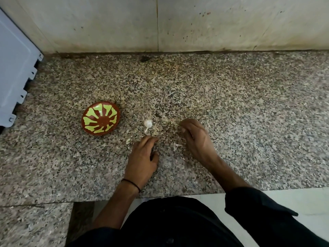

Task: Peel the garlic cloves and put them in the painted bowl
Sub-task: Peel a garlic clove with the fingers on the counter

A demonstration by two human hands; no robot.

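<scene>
Speckled granite counter [231,104], backed by a pale stained wall [106,24].

Painted bowl [101,118], brown with a yellow-green sunburst, stands on the counter to the left and holds no cloves. A white garlic piece [148,123] with a short stalk lies just right of the bowl, apart from both hands.

Left hand [142,157]: palm down, fingers loosely bent with the tips on the counter and nothing seen in its grasp. A thin black thread [131,183] circles the wrist. One small pale clove [127,140] lies just left of its fingertips.

Right hand [194,136]: fingers curled under and blurred, so I cannot tell whether they pinch anything. Papery peel scraps [176,145] lie between the two hands, nearer the right.

A grey-white panel [16,68] stands at the far left edge. The right arm wears a black sleeve [249,207].
</scene>
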